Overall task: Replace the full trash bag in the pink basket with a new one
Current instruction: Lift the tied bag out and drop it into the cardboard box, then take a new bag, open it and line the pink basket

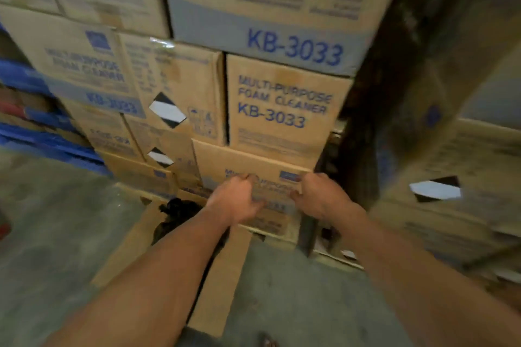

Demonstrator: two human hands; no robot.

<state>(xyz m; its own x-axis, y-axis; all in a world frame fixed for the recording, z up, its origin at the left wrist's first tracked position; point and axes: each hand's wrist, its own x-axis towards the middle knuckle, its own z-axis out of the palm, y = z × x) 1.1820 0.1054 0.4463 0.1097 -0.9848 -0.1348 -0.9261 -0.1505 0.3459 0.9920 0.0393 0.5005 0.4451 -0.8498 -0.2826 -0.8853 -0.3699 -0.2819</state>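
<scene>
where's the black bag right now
Head view, low and left of centre: the crumpled black plastic bag sits by a brown cardboard flap, just left of the left hand.

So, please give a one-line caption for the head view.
The left hand and right hand curl before stacked foam-cleaner cartons; a black bag lies on flattened cardboard.

Stacked cartons (282,110): tan-brown cardboard, dark blue lettering, "KB-3033" in brighter blue.
Top carton (270,8): pale grey-blue band along lower edge, blue code printed over it.
Diamond label (167,110): white stripe through middle, black tips above and below.
Second diamond label (435,189), carton at right: same black-white-black pattern.
Pallets (42,144), left: bright blue.
Floor (56,220): mottled grey-green.
Flat cardboard strip (220,284) on floor: plain brown, unprinted.
Plastic bag (177,211): black.
Object at left edge (3,227): red, otherwise unidentifiable.
</scene>
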